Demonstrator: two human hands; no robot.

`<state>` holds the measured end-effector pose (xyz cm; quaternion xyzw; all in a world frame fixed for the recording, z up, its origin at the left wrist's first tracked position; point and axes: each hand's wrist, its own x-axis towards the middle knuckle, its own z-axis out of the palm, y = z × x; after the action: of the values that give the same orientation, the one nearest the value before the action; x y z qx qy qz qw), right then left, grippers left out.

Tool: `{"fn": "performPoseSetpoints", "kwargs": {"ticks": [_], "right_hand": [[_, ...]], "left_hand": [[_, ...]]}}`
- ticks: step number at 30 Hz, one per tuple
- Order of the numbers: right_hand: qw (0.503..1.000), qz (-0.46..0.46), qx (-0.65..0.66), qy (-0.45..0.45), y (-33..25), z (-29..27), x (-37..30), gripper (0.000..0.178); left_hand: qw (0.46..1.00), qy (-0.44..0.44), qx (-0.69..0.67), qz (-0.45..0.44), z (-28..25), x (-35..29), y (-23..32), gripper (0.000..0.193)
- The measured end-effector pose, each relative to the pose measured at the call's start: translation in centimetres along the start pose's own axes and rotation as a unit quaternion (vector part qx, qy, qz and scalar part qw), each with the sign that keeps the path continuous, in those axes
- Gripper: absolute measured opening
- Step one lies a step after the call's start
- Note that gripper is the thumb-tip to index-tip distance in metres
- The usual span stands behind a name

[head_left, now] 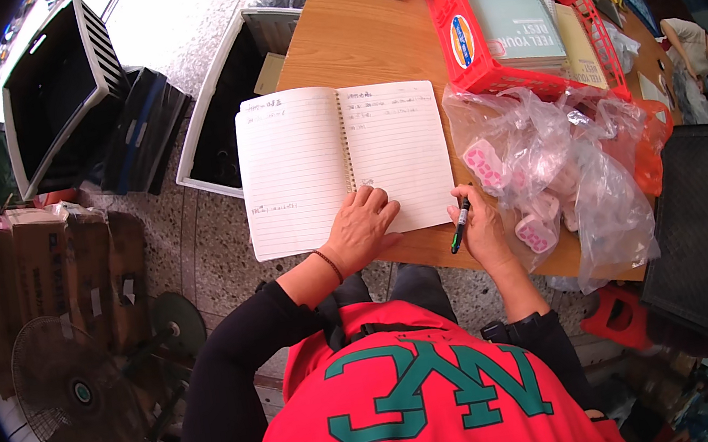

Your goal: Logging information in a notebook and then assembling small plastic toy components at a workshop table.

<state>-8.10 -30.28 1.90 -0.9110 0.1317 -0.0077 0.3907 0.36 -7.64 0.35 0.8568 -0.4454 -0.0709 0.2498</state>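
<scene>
Presently: open lined notebook (pixel 344 163) held flat on the wooden table (pixel 365 39), pen (pixel 459 224) gripped beside it.

The left hand (pixel 361 229) is laid palm down, fingers slightly spread, on the lower edge of the right-hand page. The pen, black with a green band, is pinched in the fingers of the right hand (pixel 482 230), just off the page's lower right corner. Crumpled clear plastic bags (pixel 581 162) are seen just right of that hand, a red basket (pixel 477 68) of books behind them.

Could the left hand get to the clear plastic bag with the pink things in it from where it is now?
Probably not directly: the left hand rests on the open notebook, and the right hand, holding a pen, sits between it and the plastic bag.
</scene>
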Motion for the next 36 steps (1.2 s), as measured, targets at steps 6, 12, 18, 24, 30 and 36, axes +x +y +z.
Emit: {"fn": "performPoseSetpoints", "kwargs": {"ticks": [6,12,18,24,30,36], "right_hand": [[0.998,0.061,0.000,-0.030,-0.2,-0.2,0.1,0.027],[1.000,-0.005,-0.004,0.020,-0.4,-0.5,0.1,0.028],[0.992,0.000,0.102,0.076,0.0,0.1,0.5,0.030],[0.965,0.046,0.247,0.080,-0.4,0.3,1.3,0.039],[0.976,0.017,0.205,0.075,0.3,0.3,1.5,0.045],[0.942,0.053,0.330,-0.026,-1.4,1.7,2.1,0.040]], "left_hand": [[0.999,0.036,-0.028,-0.003,-0.1,-0.1,-0.3,0.031],[0.996,0.066,-0.051,0.008,0.8,-0.3,-0.5,0.007],[0.993,0.094,-0.071,-0.025,1.1,-0.5,-0.8,0.005],[0.983,0.127,-0.128,-0.034,0.5,-0.8,-0.6,0.005],[0.975,0.147,-0.163,-0.030,0.2,-1.3,-0.5,0.003],[0.966,0.090,-0.240,-0.036,-1.0,-2.1,-1.4,0.012]]}}
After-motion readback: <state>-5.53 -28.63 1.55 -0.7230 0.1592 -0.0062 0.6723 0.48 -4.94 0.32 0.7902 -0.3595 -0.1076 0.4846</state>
